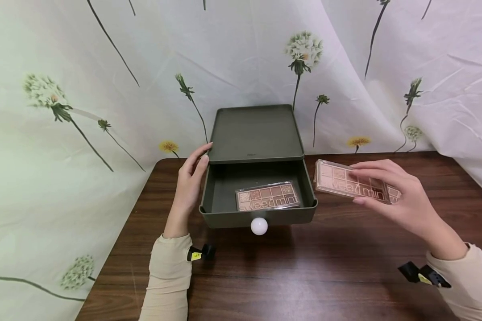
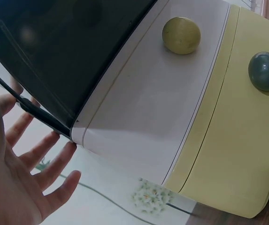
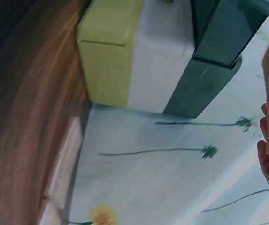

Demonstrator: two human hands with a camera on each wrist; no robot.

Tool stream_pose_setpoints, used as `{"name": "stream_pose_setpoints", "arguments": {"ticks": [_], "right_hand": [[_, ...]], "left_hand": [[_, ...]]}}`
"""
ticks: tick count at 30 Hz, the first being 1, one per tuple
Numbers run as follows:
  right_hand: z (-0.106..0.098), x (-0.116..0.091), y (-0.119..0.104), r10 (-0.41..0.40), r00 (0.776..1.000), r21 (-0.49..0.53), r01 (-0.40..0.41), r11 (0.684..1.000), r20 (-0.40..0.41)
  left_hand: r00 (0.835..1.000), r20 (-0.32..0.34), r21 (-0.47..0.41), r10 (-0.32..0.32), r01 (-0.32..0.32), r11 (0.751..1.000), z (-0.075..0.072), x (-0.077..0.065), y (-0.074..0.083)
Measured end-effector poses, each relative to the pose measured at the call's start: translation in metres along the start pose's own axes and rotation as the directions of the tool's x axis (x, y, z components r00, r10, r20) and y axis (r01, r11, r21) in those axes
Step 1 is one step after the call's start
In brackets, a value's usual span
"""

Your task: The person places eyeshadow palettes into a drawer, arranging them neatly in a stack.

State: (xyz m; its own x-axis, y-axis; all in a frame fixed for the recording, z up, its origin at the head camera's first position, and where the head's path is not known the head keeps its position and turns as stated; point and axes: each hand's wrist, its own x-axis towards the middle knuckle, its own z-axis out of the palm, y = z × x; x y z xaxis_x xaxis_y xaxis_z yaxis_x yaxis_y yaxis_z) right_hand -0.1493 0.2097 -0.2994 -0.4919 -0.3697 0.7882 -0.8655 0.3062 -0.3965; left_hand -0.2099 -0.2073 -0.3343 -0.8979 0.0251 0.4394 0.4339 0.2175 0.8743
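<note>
From the head view, the left hand (image 1: 189, 183) has its fingers loosely out and holds nothing — its fingertips just touch the left side of the drawer chest (image 1: 257, 133). The right hand (image 1: 405, 196) pinches an eyeshadow palette (image 1: 337, 178), thumb on the near edge and fingers on the far edge, so the gap in its grip is as wide as the palette. That palette is up in the air, just to the right of the dark green drawer (image 1: 225, 219), which is pulled out. There may be a second one under it, but I cannot tell. Another palette (image 1: 268, 196) lies flat in the drawer, behind the white knob (image 1: 259, 226).

The held one looks light and stiff. Its clear lid looks smooth and could slip, and the powder may crack in a fall, so the two long edges seem the best place to hold.

In the left wrist view, the left fingers are spread wide, with some tips on the dark edge. Below come a white drawer (image 2: 139, 93) and a yellow drawer (image 2: 233, 122).

In the right wrist view, only a bit of the right hand shows — its fingertips are by the palette's tan side, away from the chest
</note>
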Motion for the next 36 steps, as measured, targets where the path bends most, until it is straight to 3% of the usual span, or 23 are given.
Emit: {"name": "stream_pose_setpoints", "arguments": {"ticks": [11,27,36], "right_hand": [[0.016,0.018,-0.004,-0.043,0.999,0.044,0.041,0.998,0.03],[0.062,0.045,-0.012,-0.075,0.988,0.076,0.066,0.995,0.135],[0.078,0.057,-0.017,0.024,0.965,0.057,-0.04,0.998,0.263]], "left_hand": [[1.0,0.003,0.006,0.006,-0.006,1.0,0.0,0.0,0.001],[1.0,-0.006,0.0,0.008,-0.008,1.0,0.001,-0.001,0.001],[1.0,-0.003,0.005,0.003,-0.003,1.0,0.0,0.0,0.0]]}}
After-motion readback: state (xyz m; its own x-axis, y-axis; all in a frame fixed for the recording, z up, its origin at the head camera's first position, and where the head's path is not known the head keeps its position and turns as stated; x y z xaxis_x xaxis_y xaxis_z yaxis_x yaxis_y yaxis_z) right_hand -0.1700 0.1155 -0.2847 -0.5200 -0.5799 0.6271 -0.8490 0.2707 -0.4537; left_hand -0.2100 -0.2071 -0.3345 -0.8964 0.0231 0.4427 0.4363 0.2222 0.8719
